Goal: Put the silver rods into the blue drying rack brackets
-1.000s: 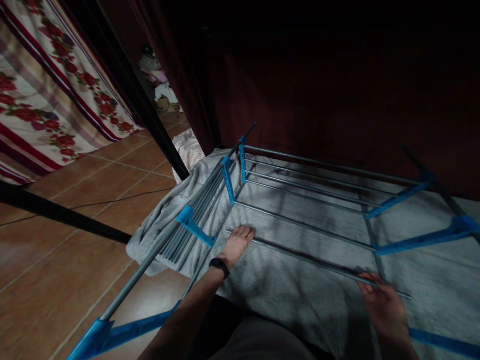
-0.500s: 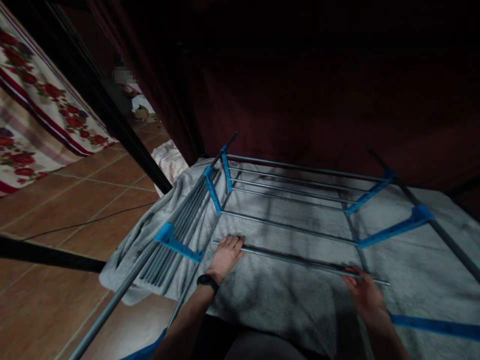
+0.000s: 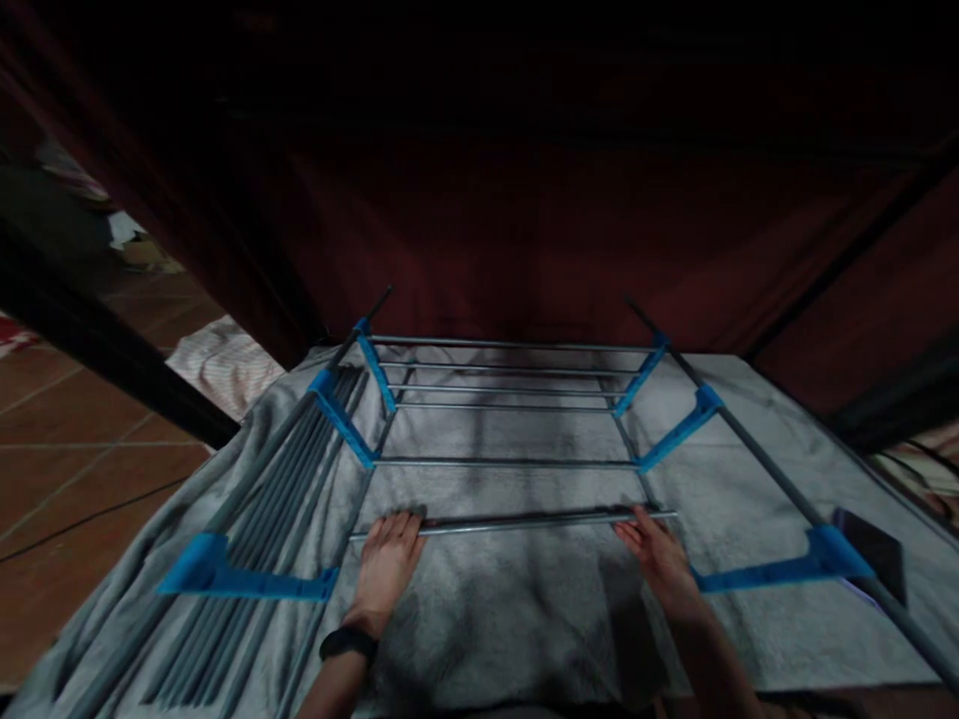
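A loose grey metal rod (image 3: pixel 516 522) lies crosswise in front of me, inside a partly built rack of grey tubes and blue plastic brackets. My left hand (image 3: pixel 388 564), a black band on its wrist, is closed over the rod near its left end. The fingers of my right hand (image 3: pixel 659 559) pinch the rod near its right end. Beyond it, a fixed crossbar (image 3: pixel 505 462) joins two blue brackets. The near left blue bracket (image 3: pixel 255 581) and the near right blue bracket (image 3: pixel 764 576) flank my hands.
Several loose grey tubes (image 3: pixel 247 559) lie side by side at the left on the grey blanket (image 3: pixel 516 639). A dark flat object (image 3: pixel 873 554) sits at the right. A dark red curtain (image 3: pixel 486 240) hangs behind. Tiled floor (image 3: pixel 67 439) shows at left.
My view has swung to the right, so the rack now appears more square-on. The rod in both hands has levelled out, its right end now slightly higher than its left.
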Demonstrator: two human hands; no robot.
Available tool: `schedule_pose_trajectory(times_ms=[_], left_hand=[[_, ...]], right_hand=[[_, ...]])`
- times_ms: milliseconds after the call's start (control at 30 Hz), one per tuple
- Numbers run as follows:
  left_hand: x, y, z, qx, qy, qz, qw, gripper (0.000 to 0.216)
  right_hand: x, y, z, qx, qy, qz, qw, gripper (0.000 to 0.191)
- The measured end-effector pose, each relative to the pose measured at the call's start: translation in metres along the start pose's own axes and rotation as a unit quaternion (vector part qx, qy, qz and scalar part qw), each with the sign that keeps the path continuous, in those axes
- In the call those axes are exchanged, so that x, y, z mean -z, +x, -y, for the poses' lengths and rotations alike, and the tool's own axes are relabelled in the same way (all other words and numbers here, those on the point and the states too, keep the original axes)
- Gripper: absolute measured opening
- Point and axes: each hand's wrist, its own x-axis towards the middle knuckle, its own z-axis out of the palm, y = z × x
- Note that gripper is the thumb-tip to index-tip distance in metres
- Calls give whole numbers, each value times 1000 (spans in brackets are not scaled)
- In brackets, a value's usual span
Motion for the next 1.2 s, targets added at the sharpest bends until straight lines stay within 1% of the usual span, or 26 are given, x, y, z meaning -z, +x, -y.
schedule_pose_trajectory(times_ms=[100,200,300,433,567,700,867,967,1067,1200], left_hand=[[-6,1,7,-23,-5,-25,999,38],[-8,1,9,-26,-9,-34,999,38],[-6,0,7,-23,-14,-15,1000,38],[-2,-1,4,-14,-8,12,1000,39],[-3,-2,4,-16,-11,9,1000,39],[-3,-2,7,-25,-24,-21,999,38],[-1,2,11,-50,-35,-61,996,39],[3,5,11,-54,-39,-55,996,39],[2,5,11,-49,-37,-45,997,38],[-2,3,15,-74,-21,-43,996,42]], right_hand=[[-6,0,-2,9,23,-8,1000,58],[-6,7,-5,15,22,10,1000,57],[-2,14,-10,11,25,27,999,53],[1,20,-14,-1,20,24,1000,52],[0,18,-12,1,13,29,999,52],[-10,10,-6,-4,28,26,999,54],[-25,5,3,7,28,10,1000,45],[-30,6,7,5,21,4,1000,40],[-34,7,11,-3,37,6,999,38],[-42,6,15,-1,61,15,998,40]])
